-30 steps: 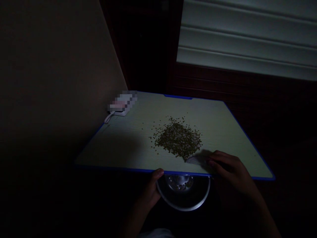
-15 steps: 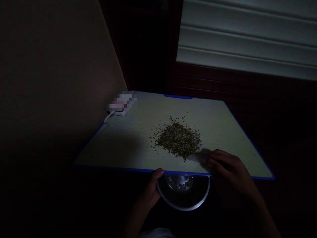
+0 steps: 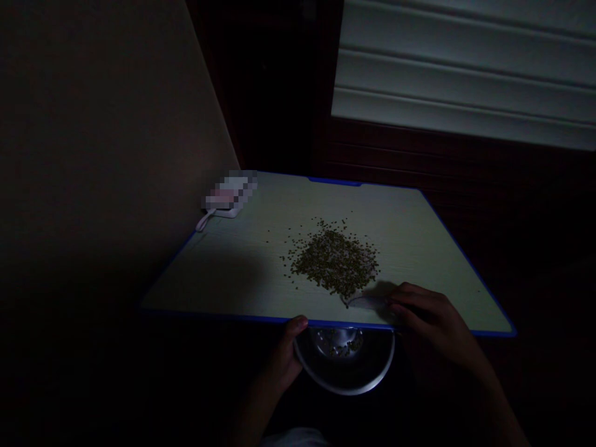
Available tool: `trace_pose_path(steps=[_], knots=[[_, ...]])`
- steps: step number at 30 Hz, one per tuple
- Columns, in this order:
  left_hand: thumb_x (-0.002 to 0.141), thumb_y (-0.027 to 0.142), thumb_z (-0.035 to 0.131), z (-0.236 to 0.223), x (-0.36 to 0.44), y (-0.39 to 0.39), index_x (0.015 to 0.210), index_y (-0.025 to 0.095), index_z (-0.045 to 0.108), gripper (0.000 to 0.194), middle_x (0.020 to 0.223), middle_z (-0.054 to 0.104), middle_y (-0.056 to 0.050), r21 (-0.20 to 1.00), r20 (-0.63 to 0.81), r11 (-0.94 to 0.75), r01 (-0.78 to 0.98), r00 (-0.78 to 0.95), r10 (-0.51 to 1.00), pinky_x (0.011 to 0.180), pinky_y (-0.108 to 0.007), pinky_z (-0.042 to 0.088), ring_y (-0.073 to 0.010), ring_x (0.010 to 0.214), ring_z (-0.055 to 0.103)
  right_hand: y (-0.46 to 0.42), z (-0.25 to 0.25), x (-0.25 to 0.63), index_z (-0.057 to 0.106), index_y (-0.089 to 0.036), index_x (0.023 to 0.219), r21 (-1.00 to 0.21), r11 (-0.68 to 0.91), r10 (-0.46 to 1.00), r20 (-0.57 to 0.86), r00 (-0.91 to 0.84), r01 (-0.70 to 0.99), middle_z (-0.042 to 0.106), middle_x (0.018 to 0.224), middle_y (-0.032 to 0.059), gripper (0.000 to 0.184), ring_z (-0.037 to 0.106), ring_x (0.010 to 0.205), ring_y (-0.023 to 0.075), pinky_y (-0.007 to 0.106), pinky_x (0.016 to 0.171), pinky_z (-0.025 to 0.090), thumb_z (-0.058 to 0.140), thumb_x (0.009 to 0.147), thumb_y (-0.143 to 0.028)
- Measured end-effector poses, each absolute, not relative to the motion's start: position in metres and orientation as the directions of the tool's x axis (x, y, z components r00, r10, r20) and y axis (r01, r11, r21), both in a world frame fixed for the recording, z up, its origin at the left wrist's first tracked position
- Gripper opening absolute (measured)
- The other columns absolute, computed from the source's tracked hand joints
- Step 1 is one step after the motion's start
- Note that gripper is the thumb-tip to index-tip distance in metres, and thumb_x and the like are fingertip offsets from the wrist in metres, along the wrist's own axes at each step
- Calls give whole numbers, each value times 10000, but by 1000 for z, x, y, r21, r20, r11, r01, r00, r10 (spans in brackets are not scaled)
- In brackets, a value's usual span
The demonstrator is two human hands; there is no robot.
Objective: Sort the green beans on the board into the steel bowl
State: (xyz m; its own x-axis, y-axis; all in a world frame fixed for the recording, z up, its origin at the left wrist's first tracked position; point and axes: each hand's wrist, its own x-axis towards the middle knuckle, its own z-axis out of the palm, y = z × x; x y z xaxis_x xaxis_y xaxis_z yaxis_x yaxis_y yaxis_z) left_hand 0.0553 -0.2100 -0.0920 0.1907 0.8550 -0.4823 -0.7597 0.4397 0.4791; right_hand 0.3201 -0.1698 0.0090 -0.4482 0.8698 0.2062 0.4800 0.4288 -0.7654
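A loose heap of small green-brown seeds (image 3: 336,257) lies on the pale, blue-edged tabletop (image 3: 223,279), with strays around it. Pinched in my right hand (image 3: 428,316) is a thin pale flat piece (image 3: 367,302), its kind unclear in the dim light. It rests low over the table, its tip by the heap's near edge. Just below the table's front edge, my left hand (image 3: 286,357) grips a metal bowl (image 3: 354,391) by its left side, thumb on the table rim. Some seeds show inside the bowl, whose far part is hidden under the tabletop.
At the table's far left corner, a white object with a strap (image 3: 228,195) lies near the wall (image 3: 139,124); its top is blurred out. Dark wooden panelling (image 3: 395,146) and pale slats (image 3: 456,68) stand behind the table.
My right hand has shifted slightly left, and the flat piece has swung down toward the table's front edge. The left hand and bowl stay put.
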Motion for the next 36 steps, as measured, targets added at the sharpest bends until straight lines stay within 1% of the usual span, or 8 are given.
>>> trace_pose_path(steps=[5, 11, 17, 21, 25, 27, 32, 36], knots=[[671, 307, 755, -91, 56, -210, 841, 129, 765, 247, 876, 803, -115, 475, -494, 438, -763, 180, 850, 1010, -475, 454, -350, 1014, 697, -169, 9, 319, 726, -221, 998, -775, 436, 856, 202, -475, 458, 694, 930, 64, 175, 647, 845, 192, 299, 723, 519, 576, 938, -288], [702, 285, 734, -93, 55, -211, 755, 134, 752, 161, 746, 794, -104, 472, -478, 422, -774, 178, 860, 1031, -489, 434, -359, 1025, 691, -173, 12, 315, 731, -212, 958, -808, 408, 862, 188, -470, 426, 696, 925, 70, 168, 649, 839, 196, 300, 724, 525, 592, 931, -302], [683, 289, 750, -92, 55, -211, 845, 131, 769, 226, 900, 803, -113, 449, -495, 433, -782, 186, 849, 1046, -467, 425, -348, 1054, 682, -172, 12, 316, 737, -215, 956, -815, 401, 848, 158, -506, 419, 689, 901, 55, 157, 650, 823, 182, 282, 717, 513, 594, 930, -274], [685, 313, 752, -91, 55, -210, 750, 129, 764, 195, 820, 802, -121, 454, -478, 450, -769, 216, 851, 1041, -468, 425, -359, 1046, 684, -171, 10, 318, 741, -217, 977, -807, 416, 847, 176, -501, 419, 692, 891, 59, 174, 651, 814, 187, 289, 704, 516, 589, 932, -290], [706, 327, 735, -94, 54, -210, 768, 127, 764, 212, 814, 802, -118, 448, -450, 465, -763, 257, 855, 1037, -466, 426, -354, 1035, 689, -170, 9, 319, 733, -215, 1003, -794, 439, 827, 174, -535, 421, 694, 910, 62, 175, 650, 821, 183, 289, 705, 517, 582, 940, -277], [707, 327, 736, -96, 53, -211, 767, 130, 762, 207, 813, 802, -113, 449, -450, 461, -765, 252, 857, 1033, -457, 430, -346, 1021, 696, -170, 9, 319, 734, -214, 991, -785, 450, 822, 178, -541, 425, 692, 891, 58, 165, 647, 808, 179, 284, 699, 514, 589, 938, -272], [663, 305, 765, -95, 54, -210, 705, 143, 745, 169, 722, 791, -90, 462, -498, 448, -765, 194, 845, 1006, -449, 453, -339, 971, 711, -171, 7, 320, 734, -210, 975, -799, 435, 835, 185, -518, 415, 686, 877, 56, 156, 643, 803, 176, 283, 697, 512, 595, 936, -270], [660, 335, 760, -92, 55, -210, 700, 140, 742, 200, 727, 789, -95, 475, -478, 458, -752, 216, 851, 986, -450, 467, -339, 954, 714, -171, 6, 321, 735, -207, 998, -796, 449, 820, 187, -541, 406, 690, 874, 60, 166, 646, 796, 179, 287, 688, 512, 592, 937, -265]])
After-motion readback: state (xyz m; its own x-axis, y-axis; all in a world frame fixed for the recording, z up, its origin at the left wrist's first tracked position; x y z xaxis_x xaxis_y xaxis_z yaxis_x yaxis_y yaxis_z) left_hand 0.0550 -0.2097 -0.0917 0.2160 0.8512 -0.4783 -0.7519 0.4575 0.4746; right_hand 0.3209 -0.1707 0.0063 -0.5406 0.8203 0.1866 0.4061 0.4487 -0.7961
